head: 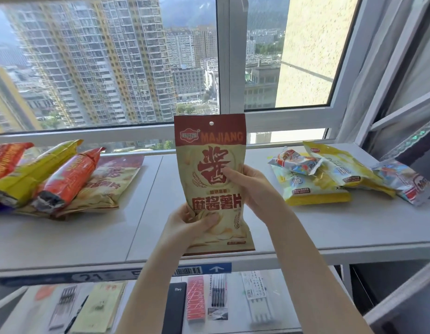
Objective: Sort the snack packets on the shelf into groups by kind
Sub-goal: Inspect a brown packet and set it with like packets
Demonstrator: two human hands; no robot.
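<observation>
Beige and brown-red, the MAJIANG chip packet (212, 179) stands upright in mid-air above the middle of the white shelf (305, 225), its printed face toward the camera and its top edge level with the window frame (281, 116). The left hand (187, 225) grips its lower left corner, thumb curled over the front. The right hand (250, 186) holds the right edge higher up, thumb pressed on the front near the large red character and fingers wrapped behind.

On the left part of the shelf lies a heap of packets: a second beige MAJIANG packet (112, 184) flat underneath, an orange-red packet (69, 179) leaning across it, a yellow packet (35, 172) beside that, and a red packet (4, 160) at the picture's edge. On the right part, well apart from the held packet, yellow packets (315, 191) overlap one another, with a small blue-and-white packet (296, 162) resting on top of them and another blue-and-white packet (407, 182) at the far right end.

On a lower shelf (233, 276) below lie stationery items, among them a black diary (174, 307), a red card (196, 300) and a pen pack (217, 295).
</observation>
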